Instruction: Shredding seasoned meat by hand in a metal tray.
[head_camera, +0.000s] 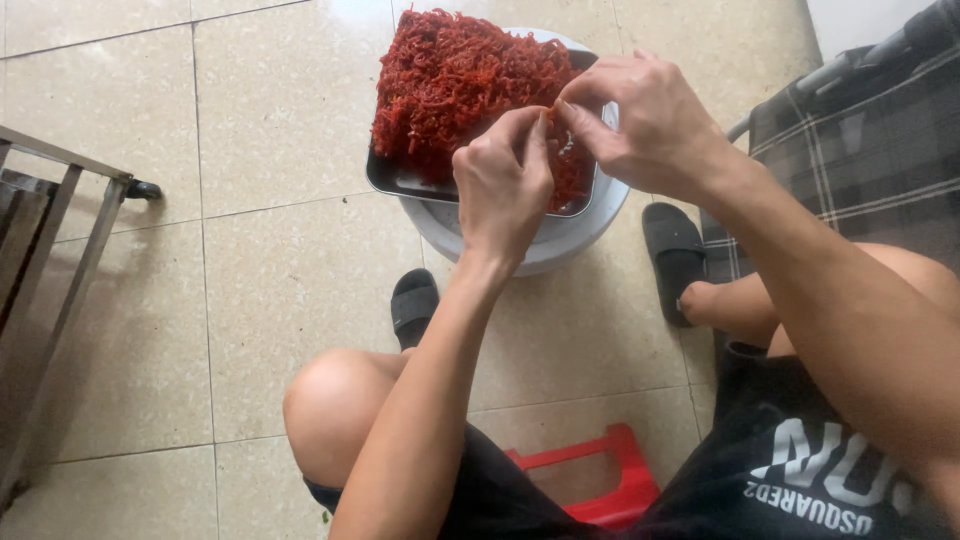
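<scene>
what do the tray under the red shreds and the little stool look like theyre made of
The tray looks like metal, likely stainless steel: grey, thin-rimmed, with a dull sheen. The stool looks like moulded plastic: uniform bright red with a smooth, slightly glossy surface. Only a part of each shows, so neither is certain.

Scene lit by soft, even daylight, moderately bright. Strongest glare sits on the glossy floor tiles (300, 90) just above the metal tray (400, 182), a pale washed-out patch at the top edge. Shadows are soft: a diffuse one lies on the tiles left of the tray, beside the metal rack (60, 230). Focus is sharp across the tray and both forearms. Mild wide-angle stretch shows toward the corners farthest from the tray
</scene>
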